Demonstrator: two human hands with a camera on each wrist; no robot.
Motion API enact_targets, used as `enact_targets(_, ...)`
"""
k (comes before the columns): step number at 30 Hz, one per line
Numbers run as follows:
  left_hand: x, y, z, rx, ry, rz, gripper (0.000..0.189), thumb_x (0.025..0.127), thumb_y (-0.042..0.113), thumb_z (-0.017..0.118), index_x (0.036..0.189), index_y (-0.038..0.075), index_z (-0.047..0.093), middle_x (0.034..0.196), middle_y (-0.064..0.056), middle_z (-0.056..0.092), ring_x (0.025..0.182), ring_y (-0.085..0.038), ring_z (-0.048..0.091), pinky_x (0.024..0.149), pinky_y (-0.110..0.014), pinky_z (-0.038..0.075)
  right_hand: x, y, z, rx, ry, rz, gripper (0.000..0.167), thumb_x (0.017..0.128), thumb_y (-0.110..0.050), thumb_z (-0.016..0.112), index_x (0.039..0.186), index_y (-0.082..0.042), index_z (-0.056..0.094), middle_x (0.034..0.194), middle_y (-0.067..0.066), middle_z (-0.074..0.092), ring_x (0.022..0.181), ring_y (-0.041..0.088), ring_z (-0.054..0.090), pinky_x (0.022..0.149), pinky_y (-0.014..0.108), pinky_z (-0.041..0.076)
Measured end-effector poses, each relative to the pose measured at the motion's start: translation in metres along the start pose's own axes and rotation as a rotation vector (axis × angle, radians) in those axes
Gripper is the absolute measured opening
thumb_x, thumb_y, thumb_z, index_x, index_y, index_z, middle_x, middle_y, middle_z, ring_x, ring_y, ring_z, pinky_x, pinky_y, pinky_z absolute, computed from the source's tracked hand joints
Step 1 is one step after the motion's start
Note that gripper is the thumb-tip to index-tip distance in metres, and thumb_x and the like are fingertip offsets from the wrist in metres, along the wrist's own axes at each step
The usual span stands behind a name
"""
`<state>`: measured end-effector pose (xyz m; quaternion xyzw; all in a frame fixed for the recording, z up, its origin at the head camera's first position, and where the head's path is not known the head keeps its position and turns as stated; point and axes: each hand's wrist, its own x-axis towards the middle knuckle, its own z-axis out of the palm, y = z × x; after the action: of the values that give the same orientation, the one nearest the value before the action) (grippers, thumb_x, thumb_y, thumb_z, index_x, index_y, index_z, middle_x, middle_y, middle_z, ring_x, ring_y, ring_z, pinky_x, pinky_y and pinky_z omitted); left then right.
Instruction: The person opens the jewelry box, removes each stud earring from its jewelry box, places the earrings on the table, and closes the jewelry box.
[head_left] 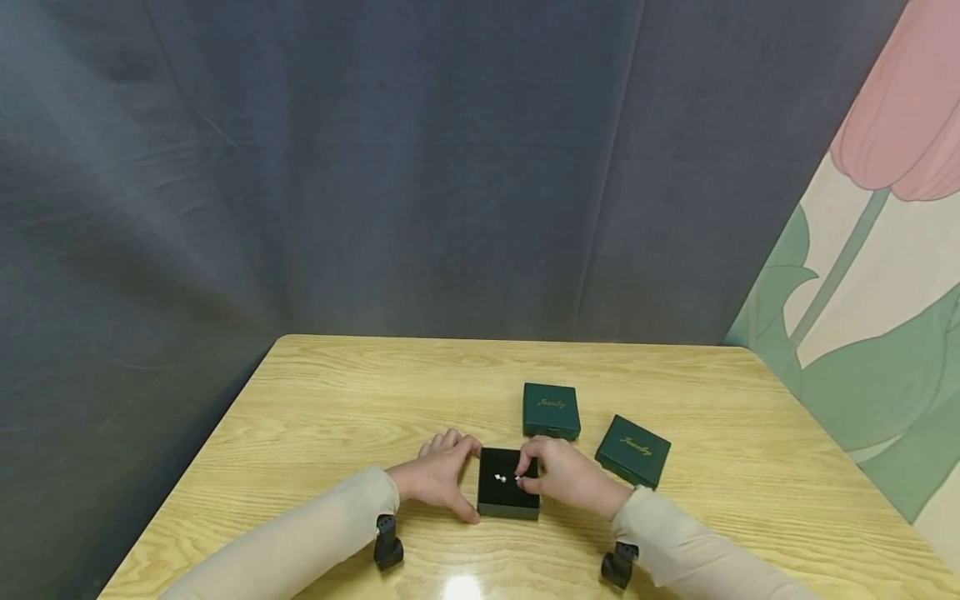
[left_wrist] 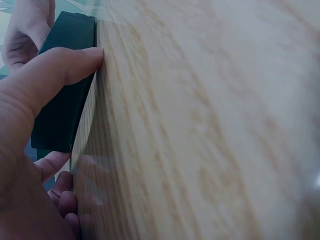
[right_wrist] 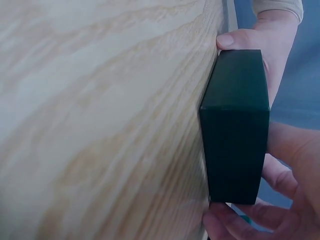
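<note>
A small jewelry box with its lid off sits on the table, its dark green sides plain in both wrist views and its black insert facing up. One small shiny stud earring with a round, pearl-like end lies on the insert. My left hand holds the box from the left, thumb at the near corner and index finger at the far corner. Over the right half of the insert, my right hand pinches a second tiny earring between thumb and index finger. That earring is mostly covered by the fingertips.
Behind the box stands a green jewelry case with gold lettering. A similar green case lies turned at an angle beyond my right hand. The wood-grain table ends at a dark curtain, with a tulip-patterned panel at right.
</note>
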<state>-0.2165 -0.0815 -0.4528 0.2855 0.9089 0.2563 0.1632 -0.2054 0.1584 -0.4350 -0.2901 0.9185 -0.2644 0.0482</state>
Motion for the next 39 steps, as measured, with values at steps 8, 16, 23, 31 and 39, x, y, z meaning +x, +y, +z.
enact_targets(8,0.000,-0.001,-0.001,-0.010,-0.009,-0.008,0.083,0.061,0.043,0.088,0.127,0.020,0.043,0.110,0.003,0.036,0.098,-0.015,0.032,0.084,-0.032,0.026,0.002,-0.002,0.001,0.001,-0.019,0.030,0.013,0.081,-0.012,0.076,0.079,-0.018,0.066,0.090,-0.008,0.060,0.082,0.009,0.054,0.070,0.028,0.045)
enact_targets(16,0.000,-0.001,-0.001,-0.017,-0.015,-0.011,0.083,0.061,0.043,0.087,0.127,0.020,0.043,0.111,0.003,0.037,0.098,-0.015,0.032,0.084,-0.032,0.026,0.003,-0.003,0.001,0.005,-0.025,0.064,0.015,0.081,-0.013,0.076,0.080,-0.020,0.063,0.092,-0.007,0.059,0.079,0.010,0.051,0.068,0.028,0.044)
enact_targets(23,0.000,-0.001,-0.001,-0.020,-0.013,-0.011,0.083,0.061,0.042,0.088,0.127,0.019,0.043,0.109,0.003,0.036,0.097,-0.015,0.031,0.082,-0.031,0.026,0.004,-0.003,0.000,0.013,-0.030,0.059,0.013,0.082,-0.013,0.075,0.081,-0.019,0.064,0.090,-0.007,0.059,0.077,0.010,0.050,0.068,0.028,0.043)
enact_targets(31,0.002,0.000,-0.001,-0.007,-0.019,-0.008,0.083,0.062,0.044,0.087,0.128,0.020,0.043,0.112,0.003,0.037,0.098,-0.015,0.031,0.086,-0.033,0.026,0.002,-0.004,-0.006,0.060,-0.044,0.081,0.012,0.083,-0.011,0.074,0.082,-0.018,0.064,0.093,-0.003,0.059,0.071,0.011,0.049,0.060,0.026,0.042)
enact_targets(39,0.001,-0.001,-0.002,0.000,-0.020,-0.002,0.084,0.062,0.044,0.087,0.129,0.021,0.042,0.114,0.003,0.036,0.099,-0.015,0.031,0.089,-0.035,0.026,-0.002,-0.003,-0.026,0.160,-0.004,0.070,0.011,0.087,-0.010,0.070,0.084,-0.018,0.064,0.099,-0.003,0.061,0.097,0.018,0.061,0.081,0.036,0.052)
